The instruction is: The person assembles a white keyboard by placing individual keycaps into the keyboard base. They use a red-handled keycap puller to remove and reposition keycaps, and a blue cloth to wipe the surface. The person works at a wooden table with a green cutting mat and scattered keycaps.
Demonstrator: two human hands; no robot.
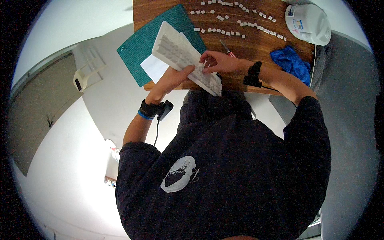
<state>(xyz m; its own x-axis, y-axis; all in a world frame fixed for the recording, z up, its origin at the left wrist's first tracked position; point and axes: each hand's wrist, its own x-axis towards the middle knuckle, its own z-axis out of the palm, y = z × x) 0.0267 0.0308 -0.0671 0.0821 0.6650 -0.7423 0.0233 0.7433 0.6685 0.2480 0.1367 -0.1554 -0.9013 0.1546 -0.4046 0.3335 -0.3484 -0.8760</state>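
Note:
A white keyboard [178,50] is held tilted above the near edge of the table, slanting from upper left to lower right. My left hand [178,77] grips its near long side, thumb over the top face. At the keyboard's far side, my right hand [218,63] has its fingers curled and thumb bent in against the key area. Whatever may be between those fingertips is too small to make out. Small white keycaps [260,28] lie in several loose rows across the far part of the table. Beneath the keyboard is a white sheet of paper [154,70].
The wooden table [176,86] carries a green cutting mat [134,60] on the left. A red-handled tool [230,53] lies just beyond my right hand. To the right are a crumpled blue cloth [292,64] and a white plastic tub [308,24].

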